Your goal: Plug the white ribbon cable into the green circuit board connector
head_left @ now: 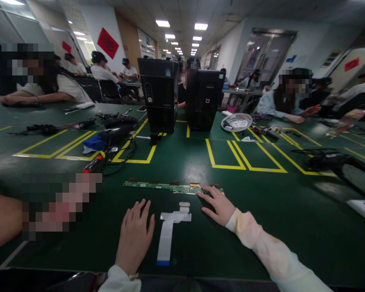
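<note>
My left hand (pixel 136 231) lies flat on the green table with its fingers slightly apart, holding nothing. Just right of it is a white flat ribbon cable (pixel 165 239) with a blue end, its upper part folded crosswise. A small connector piece (pixel 184 205) sits at the cable's top. Beyond lies a long, narrow green circuit board (pixel 158 185) with copper-coloured tabs along its far edge. The spread fingers of my right hand (pixel 218 205) rest at the board's right part, the fingertips touching or just over it; they cover some of that end.
Two black computer towers (pixel 161 97) stand at the table's middle. A white round basket (pixel 236 122) is to their right. At left, another person's blurred hand (pixel 61 207) is near a red-and-black screwdriver (pixel 93 164). Black cables (pixel 117 132) lie beyond. A black device (pixel 328 160) is at right.
</note>
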